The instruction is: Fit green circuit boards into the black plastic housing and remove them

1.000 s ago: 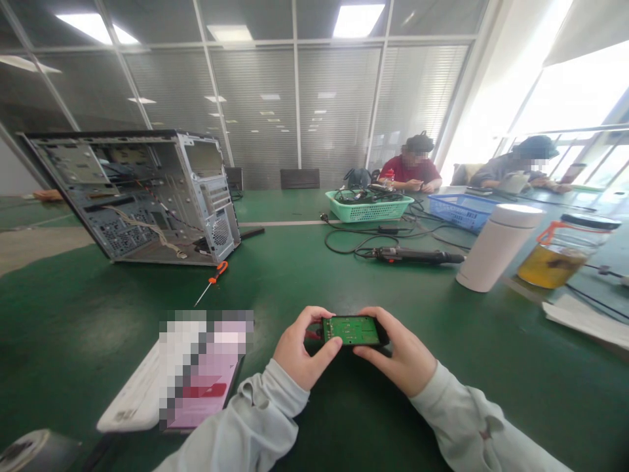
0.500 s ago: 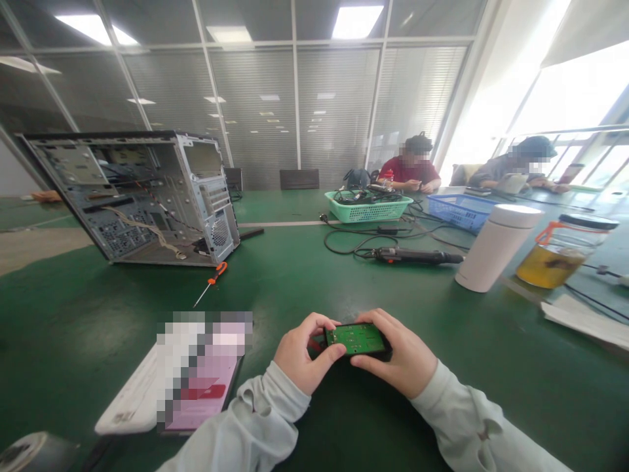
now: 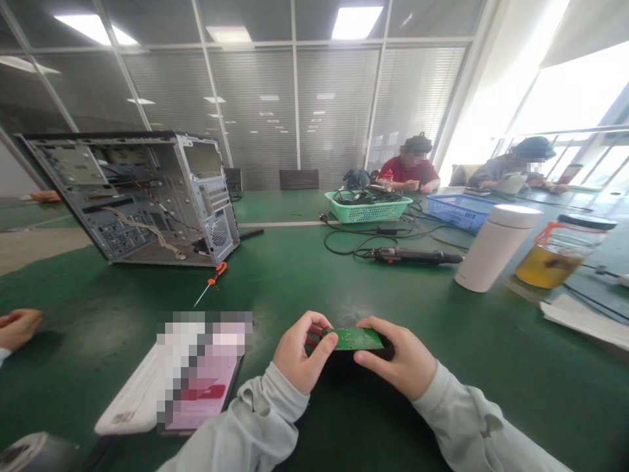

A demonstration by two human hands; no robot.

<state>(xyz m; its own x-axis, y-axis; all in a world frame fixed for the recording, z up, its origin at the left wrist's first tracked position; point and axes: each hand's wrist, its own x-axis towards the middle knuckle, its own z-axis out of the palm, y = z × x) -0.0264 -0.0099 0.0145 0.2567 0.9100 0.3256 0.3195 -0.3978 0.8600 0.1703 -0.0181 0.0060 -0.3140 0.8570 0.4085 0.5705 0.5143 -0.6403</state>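
A green circuit board is held just above the table between my two hands, its face turned up toward me. My left hand pinches its left end, the thumb on the face and the fingers curled behind the edge. My right hand is closed round a black case under and around the board's right end, with the thumb along the near side. The board looks slightly raised out of the case, though my fingers and shadow hide much of the join.
To the left stand an open computer case, an orange-handled screwdriver and two phone-like devices. A person's hand rests at the left edge. Farther right lie an electric screwdriver, a green basket, a white bottle and a jar.
The circuit board has tilted flatter and shifted slightly up from the black case. My left thumb has moved farther left on it. Another person's hand has come in at the left.
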